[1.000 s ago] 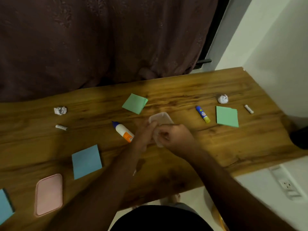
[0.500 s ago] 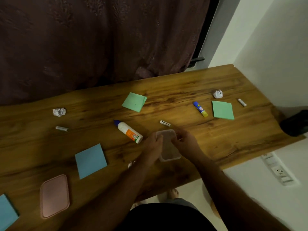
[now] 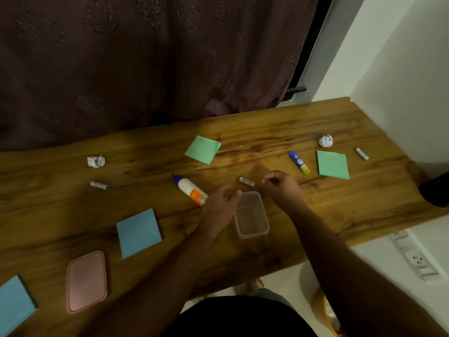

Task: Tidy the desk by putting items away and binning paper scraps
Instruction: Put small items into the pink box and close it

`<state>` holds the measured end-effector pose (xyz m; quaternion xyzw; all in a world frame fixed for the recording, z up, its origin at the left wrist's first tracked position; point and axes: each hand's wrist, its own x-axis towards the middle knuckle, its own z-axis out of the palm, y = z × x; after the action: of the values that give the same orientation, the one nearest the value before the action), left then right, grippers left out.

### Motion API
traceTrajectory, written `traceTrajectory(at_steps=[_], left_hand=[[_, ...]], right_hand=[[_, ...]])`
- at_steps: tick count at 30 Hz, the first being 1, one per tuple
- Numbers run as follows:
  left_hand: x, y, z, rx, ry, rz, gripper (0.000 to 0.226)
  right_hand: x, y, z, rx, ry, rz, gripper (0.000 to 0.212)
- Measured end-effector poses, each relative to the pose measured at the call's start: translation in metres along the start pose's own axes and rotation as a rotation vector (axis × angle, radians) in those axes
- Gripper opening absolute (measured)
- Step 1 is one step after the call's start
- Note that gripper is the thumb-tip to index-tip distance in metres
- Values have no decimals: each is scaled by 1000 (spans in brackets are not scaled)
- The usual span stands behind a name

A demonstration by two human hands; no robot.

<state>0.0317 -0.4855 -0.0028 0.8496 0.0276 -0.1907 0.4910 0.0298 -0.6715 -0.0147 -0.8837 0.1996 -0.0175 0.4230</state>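
Observation:
A clear, lidless plastic container [image 3: 251, 215] stands on the wooden desk [image 3: 315, 207] near its front edge. My left hand [image 3: 220, 206] hovers at the container's left rim with loosely curled fingers and holds nothing. My right hand [image 3: 279, 184] is just past the far right corner, also loosely curled and holding nothing. A small white labelled stick [image 3: 246, 181] lies just left of its fingers. A white glue bottle [image 3: 192, 190] lies left of my left hand. Two crumpled paper scraps [image 3: 96, 161] [image 3: 325, 140] sit farther back.
Green note pads [image 3: 203, 149] [image 3: 332, 164], blue note pads [image 3: 138, 232] [image 3: 14, 304], a pink lid [image 3: 86, 281], a blue-yellow glue stick [image 3: 299, 162] and two small white sticks [image 3: 99, 185] [image 3: 362, 153] are scattered about. A yellowish bin [image 3: 326, 312] stands on the floor, lower right. A dark object [image 3: 437, 190] sits at the desk's right end.
Both hands brought the clear container toward the front edge, set it on the desk and let go. The white labelled stick, hidden before, now shows.

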Motion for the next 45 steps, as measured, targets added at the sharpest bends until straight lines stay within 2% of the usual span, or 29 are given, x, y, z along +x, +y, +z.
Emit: traceTrajectory(at_steps=[6, 8, 11, 14, 17, 19, 23, 27, 30, 35, 39, 45], left_hand=[[-1, -6, -8, 19, -14, 33, 37], [-1, -7, -11, 17, -16, 25, 37], [-1, -7, -15, 19, -24, 20, 36], [1, -9, -17, -30, -40, 20, 33], [3, -10, -19, -88, -60, -7, 27], [5, -12, -19, -117, -71, -31, 20], [7, -13, -19, -146, -75, -49, 13], [9, -9, -16, -147, -82, -46, 19], [9, -6, -17, -95, -85, -19, 8], [10, -8, -14, -54, -58, 37, 8], [8, -9, -12, -61, -39, 41, 11], [10, -2, -11, 39, 7, 104, 16]], right_hand=[[49, -20, 20, -373, -226, -74, 10], [53, -24, 25, -555, -273, -101, 15], [51, -26, 28, -687, -320, -102, 19], [47, -31, 22, -635, -278, -127, 17], [41, -53, -3, -361, -219, -139, 11], [30, -77, -28, -343, -276, -202, 10], [-6, -108, -41, -788, -413, -322, 15], [-36, -98, -4, -1078, -397, -411, 15], [-48, -91, 12, -1108, -340, -425, 18], [-54, -73, 24, -1121, -364, -476, 20], [-48, -66, 22, -1086, -321, -492, 19], [-38, -59, 9, -889, -220, -481, 22]])
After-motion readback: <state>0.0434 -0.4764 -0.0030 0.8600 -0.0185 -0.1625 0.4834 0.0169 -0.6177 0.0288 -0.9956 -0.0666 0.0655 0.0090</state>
